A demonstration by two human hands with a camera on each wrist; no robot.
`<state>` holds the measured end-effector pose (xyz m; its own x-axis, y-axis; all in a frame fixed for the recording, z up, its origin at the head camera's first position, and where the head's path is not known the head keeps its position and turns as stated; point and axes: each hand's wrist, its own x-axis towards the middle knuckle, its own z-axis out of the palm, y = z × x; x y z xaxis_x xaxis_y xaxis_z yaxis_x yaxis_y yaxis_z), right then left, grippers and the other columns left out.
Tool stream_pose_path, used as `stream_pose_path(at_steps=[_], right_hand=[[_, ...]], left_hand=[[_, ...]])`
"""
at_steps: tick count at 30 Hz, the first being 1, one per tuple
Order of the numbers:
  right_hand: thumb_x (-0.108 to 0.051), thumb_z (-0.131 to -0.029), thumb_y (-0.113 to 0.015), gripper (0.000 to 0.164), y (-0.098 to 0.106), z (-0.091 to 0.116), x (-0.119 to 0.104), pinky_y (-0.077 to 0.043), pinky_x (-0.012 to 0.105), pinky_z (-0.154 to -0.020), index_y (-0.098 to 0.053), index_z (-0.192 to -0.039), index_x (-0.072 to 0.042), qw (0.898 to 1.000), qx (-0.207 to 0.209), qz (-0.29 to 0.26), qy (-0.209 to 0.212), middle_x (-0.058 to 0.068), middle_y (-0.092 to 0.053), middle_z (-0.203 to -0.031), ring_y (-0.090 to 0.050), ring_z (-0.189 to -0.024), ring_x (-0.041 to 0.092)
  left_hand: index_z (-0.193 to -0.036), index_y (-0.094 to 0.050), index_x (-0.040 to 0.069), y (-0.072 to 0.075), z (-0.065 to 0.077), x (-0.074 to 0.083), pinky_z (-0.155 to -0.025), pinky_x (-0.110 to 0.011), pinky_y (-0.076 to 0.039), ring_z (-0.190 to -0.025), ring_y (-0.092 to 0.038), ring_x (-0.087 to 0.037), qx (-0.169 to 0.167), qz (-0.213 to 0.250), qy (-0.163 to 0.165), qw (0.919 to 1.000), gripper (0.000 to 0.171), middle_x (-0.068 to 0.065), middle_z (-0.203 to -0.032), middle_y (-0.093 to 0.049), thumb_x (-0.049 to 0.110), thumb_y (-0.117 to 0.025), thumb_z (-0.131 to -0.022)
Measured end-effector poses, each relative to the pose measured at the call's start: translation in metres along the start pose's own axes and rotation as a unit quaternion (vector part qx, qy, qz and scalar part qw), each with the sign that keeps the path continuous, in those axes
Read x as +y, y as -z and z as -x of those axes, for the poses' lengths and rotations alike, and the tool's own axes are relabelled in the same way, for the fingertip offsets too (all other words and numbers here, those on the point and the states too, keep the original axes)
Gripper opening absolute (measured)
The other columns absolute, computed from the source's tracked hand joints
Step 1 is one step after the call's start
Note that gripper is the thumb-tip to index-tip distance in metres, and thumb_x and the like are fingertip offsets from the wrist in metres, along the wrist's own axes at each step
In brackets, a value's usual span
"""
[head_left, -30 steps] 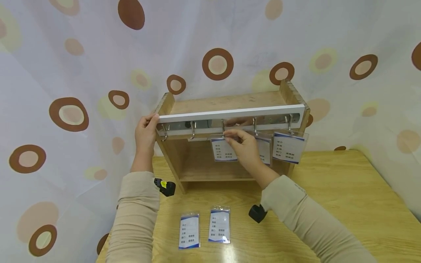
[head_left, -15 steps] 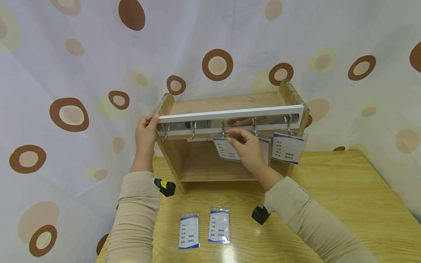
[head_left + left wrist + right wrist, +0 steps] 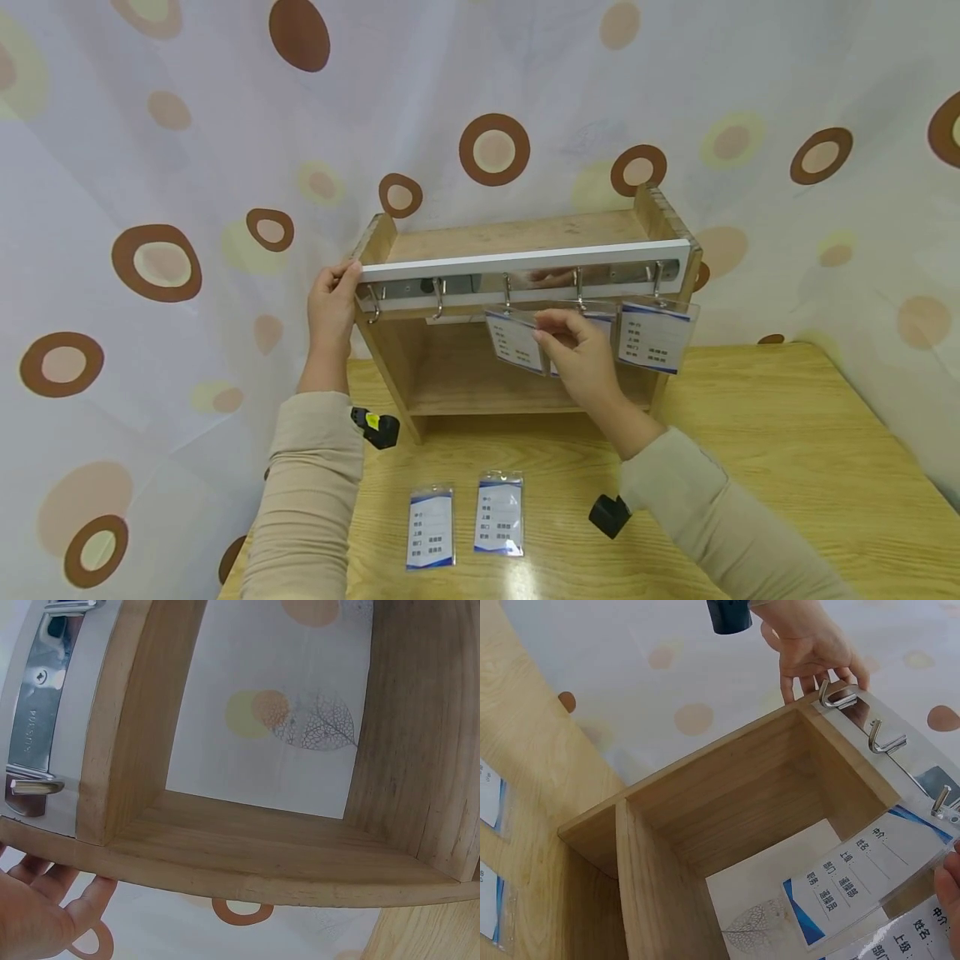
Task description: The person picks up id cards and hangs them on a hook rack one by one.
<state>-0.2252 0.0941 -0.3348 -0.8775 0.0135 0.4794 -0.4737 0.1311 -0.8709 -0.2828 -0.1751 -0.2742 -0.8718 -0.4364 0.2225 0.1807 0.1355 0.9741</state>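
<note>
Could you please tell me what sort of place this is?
Probably a staged indoor tabletop setup: a dotted backdrop, a wood-grain table, and a small wooden shelf with a hook rack.

Shelf unit: stood at the rear edge of the worktop. Hook rail: fixed along the unit's upper front edge; hanging badges suspended below its middle and right-hand hooks. Flat badges: laid side by side before the unit.
</note>
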Motion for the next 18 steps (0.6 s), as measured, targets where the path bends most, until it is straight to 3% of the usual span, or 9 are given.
stream_pose_path(at_steps=[10,18], right_hand=[[-0.001,-0.079,-0.059,0.021,0.002,0.017,0.010,-0.043,0.019,-0.073,-0.057,-0.099,0.003,1.000,0.007,0.007,-0.021,0.013,-0.056,-0.097,-0.052,-0.084,0.014],[-0.007,-0.080,-0.060,0.024,0.000,0.036,0.028,-0.041,0.019,-0.075,-0.057,-0.102,0.000,0.996,-0.006,0.021,-0.081,0.012,-0.057,-0.100,-0.051,-0.088,0.017]], left_hand=[[-0.105,-0.058,0.005,0.001,0.000,0.000,-0.079,-0.022,-0.034,-0.093,-0.043,-0.010,-0.002,-0.010,-0.005,0.9999,0.029,0.001,-0.098,-0.051,0.025,-0.057,-0.083],[-0.105,-0.058,0.005,0.002,0.001,0.001,-0.069,-0.021,-0.034,-0.085,-0.042,-0.009,-0.003,-0.013,-0.005,0.9999,0.030,0.003,-0.091,-0.050,0.026,-0.057,-0.083]])
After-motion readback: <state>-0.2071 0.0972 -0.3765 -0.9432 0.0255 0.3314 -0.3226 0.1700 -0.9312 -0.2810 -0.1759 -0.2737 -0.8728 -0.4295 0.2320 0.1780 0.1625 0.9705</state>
